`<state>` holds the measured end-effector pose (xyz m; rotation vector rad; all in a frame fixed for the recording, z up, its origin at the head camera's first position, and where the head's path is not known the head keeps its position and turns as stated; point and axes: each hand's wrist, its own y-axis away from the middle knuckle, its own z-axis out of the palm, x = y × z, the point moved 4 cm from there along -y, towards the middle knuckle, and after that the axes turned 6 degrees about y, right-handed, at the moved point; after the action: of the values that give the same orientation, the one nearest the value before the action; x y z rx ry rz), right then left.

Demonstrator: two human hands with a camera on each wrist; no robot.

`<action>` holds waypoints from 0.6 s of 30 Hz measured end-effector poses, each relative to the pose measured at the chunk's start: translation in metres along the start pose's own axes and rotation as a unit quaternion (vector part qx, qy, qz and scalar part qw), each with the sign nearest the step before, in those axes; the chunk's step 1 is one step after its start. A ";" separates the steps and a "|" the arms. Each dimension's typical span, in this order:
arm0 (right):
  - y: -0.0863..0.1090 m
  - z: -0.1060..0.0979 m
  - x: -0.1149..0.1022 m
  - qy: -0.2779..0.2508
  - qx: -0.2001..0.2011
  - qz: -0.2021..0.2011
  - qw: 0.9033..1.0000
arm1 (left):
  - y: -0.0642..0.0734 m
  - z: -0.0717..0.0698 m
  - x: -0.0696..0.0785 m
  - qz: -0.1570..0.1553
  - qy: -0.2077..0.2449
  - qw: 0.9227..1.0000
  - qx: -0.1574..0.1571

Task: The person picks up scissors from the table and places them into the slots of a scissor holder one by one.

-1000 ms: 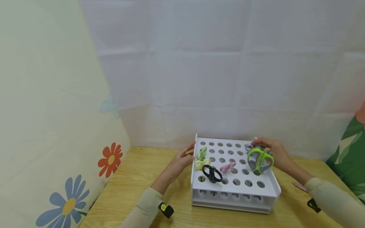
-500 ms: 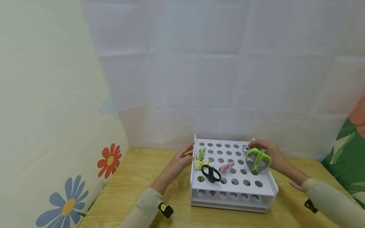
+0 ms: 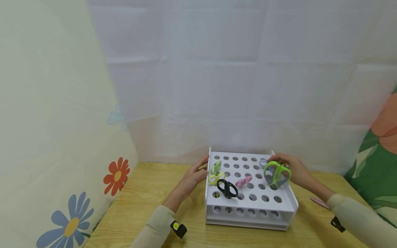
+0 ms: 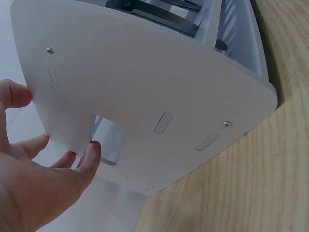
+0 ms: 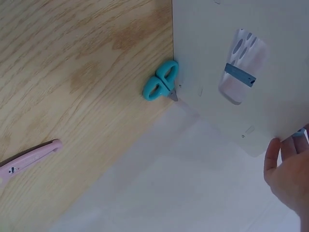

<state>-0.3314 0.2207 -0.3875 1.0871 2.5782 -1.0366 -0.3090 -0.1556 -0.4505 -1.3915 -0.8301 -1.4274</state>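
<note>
A white rack (image 3: 242,203) with rows of round holes stands on the table. My left hand (image 3: 193,179) touches its left side; in the left wrist view the fingertips (image 4: 67,158) meet the panel's edge and one lies by the cutout. At the back right corner, my right hand (image 3: 291,168) holds scissors with light blue handles (image 3: 263,163), curled fingers partly hiding them. Large scissors with lime green and grey handles (image 3: 277,172) stand before that hand. Black-handled scissors (image 3: 227,188), a yellow pair (image 3: 217,178), a green pair (image 3: 216,167) and a pink pair (image 3: 243,181) also stand in holes.
Teal-handled scissors (image 5: 161,82) lie on the table against the rack's right side. A slim pink object (image 5: 29,159) lies farther right. White sheeting (image 3: 198,86) hangs close behind the rack, and flowered cloth (image 3: 71,155) hangs at the left.
The head view has shifted slightly, so rack and hands appear a little farther left. Both hands keep their places on the rack.
</note>
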 end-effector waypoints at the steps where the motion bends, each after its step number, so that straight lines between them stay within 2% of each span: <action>1: 0.001 0.000 0.000 -0.002 -0.005 0.010 1.000 | 0.000 0.000 -0.001 0.000 0.000 1.000 -0.001; 5: 0.005 -0.004 0.003 0.001 -0.018 0.059 0.998 | 0.001 0.001 -0.002 0.001 -0.005 1.000 0.000; 10: 0.011 -0.012 0.005 0.004 -0.012 0.106 0.994 | -0.001 0.002 -0.002 0.011 -0.003 1.000 -0.007; 18: 0.023 -0.029 0.001 0.036 0.004 0.103 0.994 | -0.001 0.001 -0.001 0.011 0.005 1.000 0.003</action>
<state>-0.3134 0.2517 -0.3792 1.3816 2.4512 -0.9754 -0.3097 -0.1543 -0.4509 -1.3840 -0.8093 -1.4141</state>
